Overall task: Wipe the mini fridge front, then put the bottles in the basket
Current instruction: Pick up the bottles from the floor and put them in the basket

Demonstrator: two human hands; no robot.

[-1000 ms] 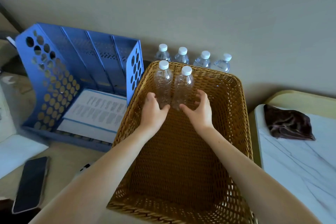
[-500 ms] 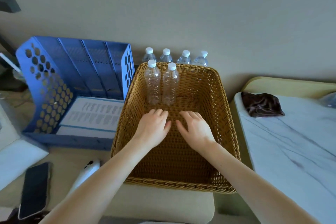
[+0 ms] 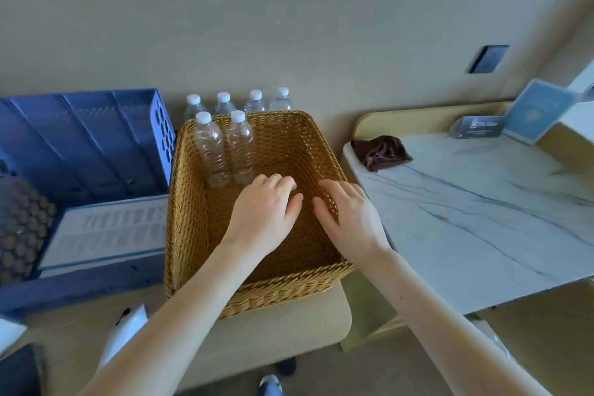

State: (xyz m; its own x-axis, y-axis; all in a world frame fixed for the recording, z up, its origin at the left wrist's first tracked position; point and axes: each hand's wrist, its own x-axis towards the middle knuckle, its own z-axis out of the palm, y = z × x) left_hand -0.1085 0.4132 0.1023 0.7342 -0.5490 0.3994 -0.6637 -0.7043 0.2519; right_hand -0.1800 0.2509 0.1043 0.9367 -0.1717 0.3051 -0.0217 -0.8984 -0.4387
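A woven tan basket stands in front of me. Two clear bottles with white caps, one beside the other, stand upright in its far left corner. Several more bottles line the wall behind the basket. My left hand hovers over the basket's middle, palm down, fingers loosely curled, holding nothing. My right hand hangs beside it near the basket's right wall, also empty with fingers apart. Neither hand touches a bottle. The mini fridge is out of view.
A blue file organiser with a white sheet sits left of the basket. To the right is a marble-look countertop with a dark crumpled cloth and small signs at the back. The basket rests on a beige seat.
Both hands let go of the two bottles in the basket and drew back toward me over the basket's middle. The view has swung to the right.
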